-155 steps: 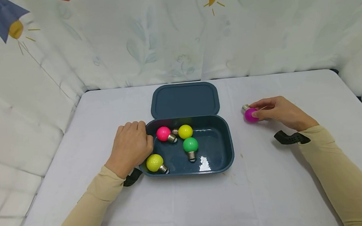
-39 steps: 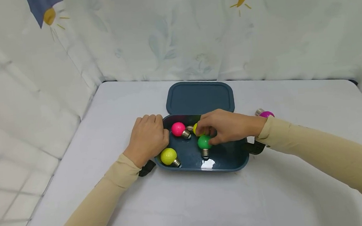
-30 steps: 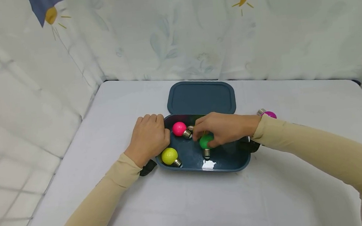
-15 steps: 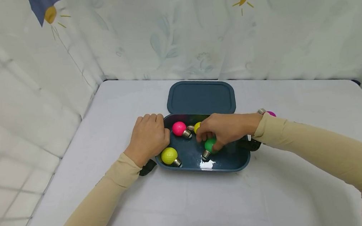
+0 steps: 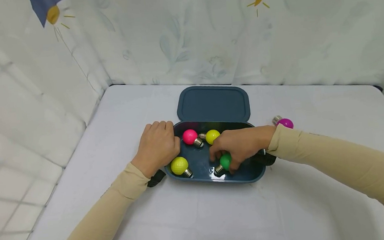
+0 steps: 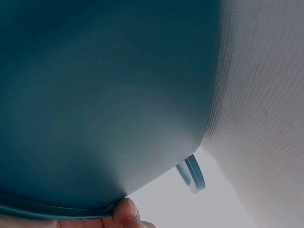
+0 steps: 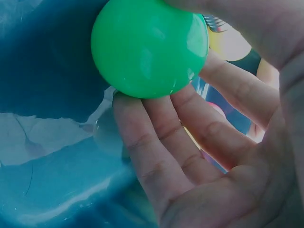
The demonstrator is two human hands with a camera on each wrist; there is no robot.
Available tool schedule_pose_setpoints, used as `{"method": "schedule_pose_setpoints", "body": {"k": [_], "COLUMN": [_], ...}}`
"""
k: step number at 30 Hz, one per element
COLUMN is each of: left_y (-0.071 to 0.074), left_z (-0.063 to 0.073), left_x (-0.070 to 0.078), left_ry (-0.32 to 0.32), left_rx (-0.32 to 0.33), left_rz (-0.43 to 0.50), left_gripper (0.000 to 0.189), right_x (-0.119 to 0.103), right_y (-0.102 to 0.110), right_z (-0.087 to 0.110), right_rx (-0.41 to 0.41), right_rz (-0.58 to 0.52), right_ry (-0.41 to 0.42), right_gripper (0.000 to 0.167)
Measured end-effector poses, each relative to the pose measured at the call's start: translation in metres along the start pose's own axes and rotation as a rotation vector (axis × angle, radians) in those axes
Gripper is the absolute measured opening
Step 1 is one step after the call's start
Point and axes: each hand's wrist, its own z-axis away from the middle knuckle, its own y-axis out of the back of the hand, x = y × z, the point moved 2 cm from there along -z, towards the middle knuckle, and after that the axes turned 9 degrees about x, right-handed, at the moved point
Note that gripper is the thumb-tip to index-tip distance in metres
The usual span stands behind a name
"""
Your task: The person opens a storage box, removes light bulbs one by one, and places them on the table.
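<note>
A dark blue-grey plastic box (image 5: 197, 179) stands on the table with several light bulbs in it. My left hand (image 5: 156, 146) grips its left rim, and in the left wrist view the fingers curl over the edge. Inside the box, my right hand (image 5: 233, 147) holds a green bulb (image 5: 226, 161) between thumb and fingers, its metal screw base pointing lower left. The right wrist view shows the green globe (image 7: 149, 47) against the fingertips. Left of that hand lie a pink bulb (image 5: 190, 137), a yellow bulb (image 5: 212, 136) and a textured yellow bulb (image 5: 179, 165).
Behind the box lies its flat lid (image 5: 212, 103). A magenta bulb (image 5: 285, 123) rests on the white-covered table (image 5: 194, 222) to the right, partly behind the right sleeve. A patterned curtain (image 5: 192, 40) hangs at the table's far edge.
The right hand set the magenta bulb down on the table and moved left into the box. It took hold of the green bulb, which turned and shifted toward the front. The left hand stays on the rim.
</note>
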Motion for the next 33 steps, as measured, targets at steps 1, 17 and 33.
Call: {"method": "schedule_pose_setpoints", "body": {"k": [1,17,33], "left_y": [0.0,0.002,0.001], "left_z": [0.0,0.0,0.001], "left_x": [0.0,0.0,0.0], "left_ry": [-0.001,-0.013,-0.017], "left_rx": [0.002,0.016,0.029], "left_rz": [-0.001,-0.004,-0.008], "left_gripper": [0.021,0.022,0.021], "right_x": [0.0,-0.005,-0.002], "right_y": [-0.001,-0.003,0.001], "right_z": [0.0,0.007,0.017], "right_rx": [-0.006,-0.064,0.073], "right_rz": [0.002,0.062,-0.03], "right_ry": [0.002,0.03,0.117], "right_gripper": [0.049,0.039,0.037]}}
